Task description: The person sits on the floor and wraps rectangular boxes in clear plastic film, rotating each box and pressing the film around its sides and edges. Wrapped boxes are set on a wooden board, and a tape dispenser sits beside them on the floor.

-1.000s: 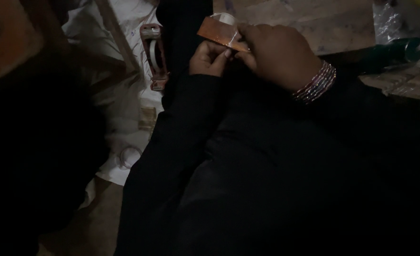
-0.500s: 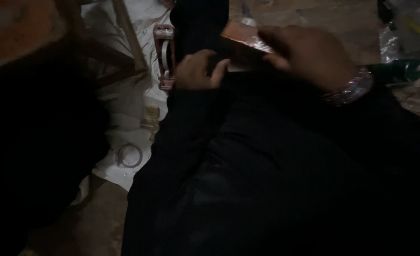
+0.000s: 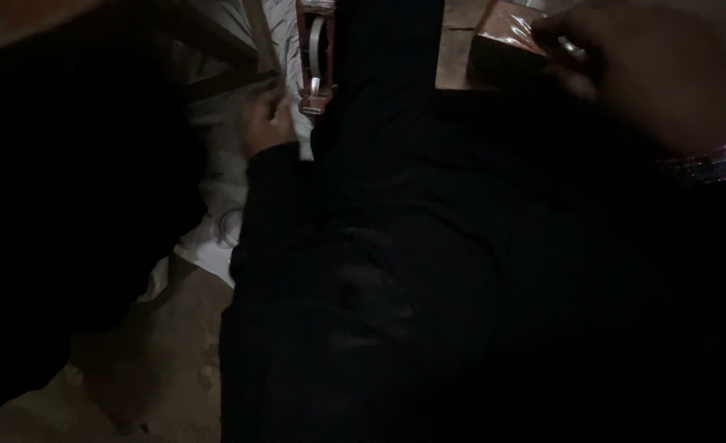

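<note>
Up at the far right edge, the right hand (image 3: pixel 650 74) grips a small orange-brown plastic-wrapped box (image 3: pixel 506 37), partly cut off by the frame. Left of it, the left hand (image 3: pixel 266 123) lies on white crumpled sheeting (image 3: pixel 207 238); its grip cannot be told. A red tape dispenser (image 3: pixel 317 49) sits just beside it. Dark clothing fills the near middle.

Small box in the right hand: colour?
Orange-brown box, under a shiny wrap, per the head view.
</note>
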`<act>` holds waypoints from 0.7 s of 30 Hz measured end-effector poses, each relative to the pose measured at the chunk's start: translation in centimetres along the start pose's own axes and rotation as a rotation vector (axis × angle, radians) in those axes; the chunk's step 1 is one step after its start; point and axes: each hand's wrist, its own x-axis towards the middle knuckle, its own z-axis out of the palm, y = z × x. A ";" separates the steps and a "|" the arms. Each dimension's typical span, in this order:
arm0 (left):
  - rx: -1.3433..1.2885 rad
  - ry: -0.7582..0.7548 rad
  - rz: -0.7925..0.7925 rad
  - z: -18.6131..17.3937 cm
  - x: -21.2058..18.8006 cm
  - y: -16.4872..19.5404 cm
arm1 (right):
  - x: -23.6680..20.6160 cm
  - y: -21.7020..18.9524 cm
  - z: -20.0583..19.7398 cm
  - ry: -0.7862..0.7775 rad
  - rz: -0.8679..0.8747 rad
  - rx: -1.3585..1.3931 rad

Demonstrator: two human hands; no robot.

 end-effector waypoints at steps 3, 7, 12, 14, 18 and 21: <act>-0.023 -0.120 0.036 1.2 0.5 2.2 | 0.1 -0.7 -0.2 0.076 -0.030 0.012; 0.072 -0.316 -0.241 1.8 1.7 5.1 | 0.0 -0.7 -0.4 0.214 -0.154 0.031; 0.015 -0.362 -0.318 0.9 1.9 6.2 | 0.0 -0.9 0.1 0.131 -0.038 -0.020; 0.009 -0.360 -0.326 0.6 1.9 5.9 | 0.2 -0.8 0.5 0.136 -0.034 -0.041; -0.002 -0.342 -0.322 1.1 2.0 4.5 | 0.0 0.1 1.4 0.240 -0.114 -0.070; 0.000 -0.326 -0.313 1.1 1.9 3.6 | 0.0 0.8 2.0 0.265 -0.130 -0.106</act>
